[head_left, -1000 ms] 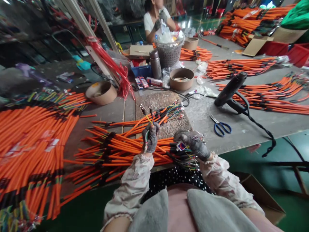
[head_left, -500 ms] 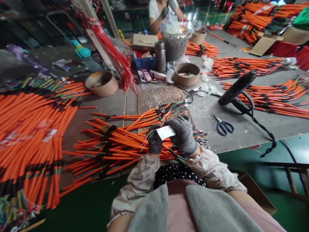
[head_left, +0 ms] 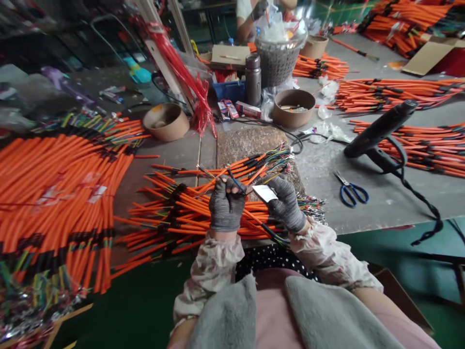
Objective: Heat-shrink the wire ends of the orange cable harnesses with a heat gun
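In a grey fingertip-less glove, my left hand (head_left: 227, 206) is closed around a thin dark cable (head_left: 235, 180) whose loose wire ends stick out to the upper left. My right hand (head_left: 286, 201), gloved the same way, pinches a white label (head_left: 265, 193); a thin yellowish wire passes by its fingertips. Both hands hover over a pile of orange cables (head_left: 196, 211) with black sleeves and bare coloured wire ends. Beyond them, more orange cables lie on a worn brown board (head_left: 250, 140). What exactly lies beneath the right fingers is hidden.
Blue-handled scissors (head_left: 352, 193) and a black heat gun (head_left: 381, 131) lie to the right. Behind are cardboard rings (head_left: 294, 107), a flask (head_left: 253, 80) and a grey basket (head_left: 278, 60). Orange cable bundles (head_left: 65, 184) cover the left. A person (head_left: 247, 19) sits opposite.
My hands have moved apart. The left has turned knuckles up and now shows the dark cable in its grip; the white label has tilted in my right hand. The whole view has shifted slightly.
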### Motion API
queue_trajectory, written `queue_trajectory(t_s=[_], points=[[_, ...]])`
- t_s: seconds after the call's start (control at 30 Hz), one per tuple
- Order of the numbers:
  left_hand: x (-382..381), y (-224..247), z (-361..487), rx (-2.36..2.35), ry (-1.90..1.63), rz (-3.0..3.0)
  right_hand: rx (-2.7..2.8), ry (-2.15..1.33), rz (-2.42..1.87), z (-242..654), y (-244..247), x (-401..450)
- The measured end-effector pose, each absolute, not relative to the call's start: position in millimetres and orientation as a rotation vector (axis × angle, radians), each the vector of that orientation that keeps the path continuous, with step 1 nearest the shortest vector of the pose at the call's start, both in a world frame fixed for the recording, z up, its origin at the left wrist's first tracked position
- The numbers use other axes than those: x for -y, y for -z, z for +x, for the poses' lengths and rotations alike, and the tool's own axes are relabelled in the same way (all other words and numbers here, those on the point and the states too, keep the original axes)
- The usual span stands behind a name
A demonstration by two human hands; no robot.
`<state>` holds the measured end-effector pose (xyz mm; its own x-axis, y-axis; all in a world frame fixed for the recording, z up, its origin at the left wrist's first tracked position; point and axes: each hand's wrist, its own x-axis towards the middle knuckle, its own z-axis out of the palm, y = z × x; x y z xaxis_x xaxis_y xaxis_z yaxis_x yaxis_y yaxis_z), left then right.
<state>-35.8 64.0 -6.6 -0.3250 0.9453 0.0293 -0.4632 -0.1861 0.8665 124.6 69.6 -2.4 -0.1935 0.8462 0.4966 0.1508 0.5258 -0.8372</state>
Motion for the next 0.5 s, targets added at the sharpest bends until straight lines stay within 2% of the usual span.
queue_trajectory(t_s=[0.1,0.2,0.37,0.5], points=[[-69,-14,-42,-0.879,-1.610,0.398,1.799,-0.719,-0.777,124,-6,-64],[-75,-34,-57,-0.816,-1.549,0.330,1.935,-0.551,-0.718,124,-12,-56],[-79,-36,-67,-0.676,-1.719,0.738,1.899,-0.495,-0.661,130,-10,-57],[-69,5,-41,-0.983,-1.523,1.284,1.902,-0.498,-0.711,137,-11,-65]])
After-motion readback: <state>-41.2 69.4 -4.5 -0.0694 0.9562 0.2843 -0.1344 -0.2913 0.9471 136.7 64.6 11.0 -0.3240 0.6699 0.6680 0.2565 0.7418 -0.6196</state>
